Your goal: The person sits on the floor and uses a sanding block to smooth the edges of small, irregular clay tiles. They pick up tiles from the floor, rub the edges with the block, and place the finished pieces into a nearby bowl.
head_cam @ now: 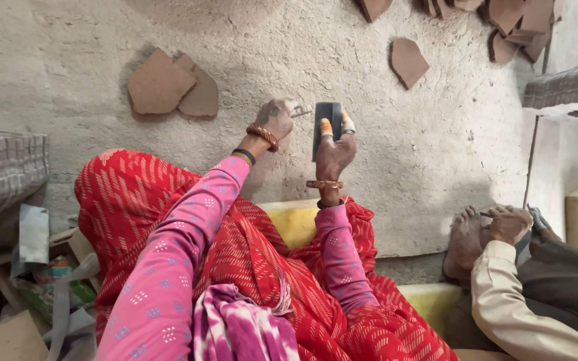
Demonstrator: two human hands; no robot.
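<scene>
My right hand (pixel 334 152) grips a dark flat rectangular block (pixel 326 120), holding it upright just above the mud floor. My left hand (pixel 276 119) is closed on a small metal tool (pixel 300 112) whose tip points at the block's left edge. Both wrists wear bangles and pink patterned sleeves. My red patterned skirt fills the lower middle of the view.
Two flat brown clay pieces (pixel 168 85) lie on the floor beyond my left hand, one more (pixel 408 61) lies further right, and several are stacked at the top right (pixel 520 23). Another person's hand (pixel 511 224) and foot sit at right. A yellow cushion (pixel 296 220) lies under me.
</scene>
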